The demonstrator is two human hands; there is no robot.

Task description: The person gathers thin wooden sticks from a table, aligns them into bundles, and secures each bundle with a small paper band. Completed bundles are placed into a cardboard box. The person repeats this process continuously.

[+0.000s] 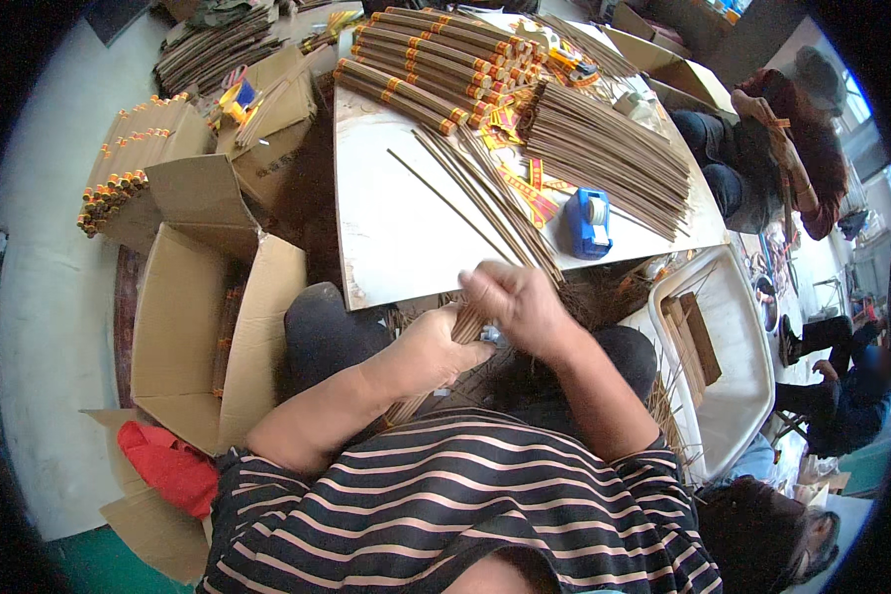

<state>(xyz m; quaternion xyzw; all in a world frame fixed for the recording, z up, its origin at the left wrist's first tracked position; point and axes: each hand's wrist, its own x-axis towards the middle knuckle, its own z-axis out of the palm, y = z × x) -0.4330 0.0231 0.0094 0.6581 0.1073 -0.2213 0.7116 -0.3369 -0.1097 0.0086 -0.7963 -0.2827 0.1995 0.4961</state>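
Observation:
My left hand [418,348] is wrapped round a bundle of thin brown incense sticks [469,327], held slantwise over my lap. The bundle's lower end shows below my left wrist. At its upper end is my right hand [520,302], fingers curled in and slightly smeared; what they grip is hidden. Loose sticks [485,193] lie on the white table [376,228] just beyond my hands. Right of them stands a blue tape dispenser [589,226]. Red-and-yellow paper labels [537,198] lie between the loose sticks and a large stick pile [609,158].
Finished bundles with labels [421,64] are stacked at the table's back. An open cardboard box [183,327] stands left, near more bundles [134,148]. A white plastic tub [742,386] is on my right. Other people [797,139] sit farther right.

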